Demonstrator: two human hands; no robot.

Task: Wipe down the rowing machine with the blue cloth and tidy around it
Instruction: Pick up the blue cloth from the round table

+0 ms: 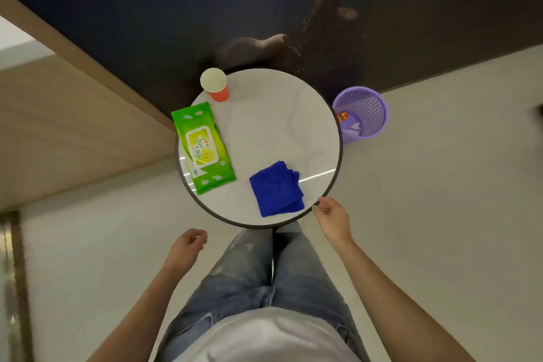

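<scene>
A folded blue cloth point(276, 189) lies on the near right part of a round white table point(270, 126). My right hand point(332, 219) hovers at the table's near right rim, just right of the cloth, fingers loosely curled and holding nothing. My left hand point(188, 247) hangs below the table's near left edge, fingers half curled and empty. No rowing machine is in view.
A green pack of wet wipes point(202, 147) lies on the table's left side. A red paper cup point(216, 84) stands at its far left rim. A purple mesh waste basket point(363, 113) with scraps inside sits on the floor to the right. A dark glossy wall rises behind.
</scene>
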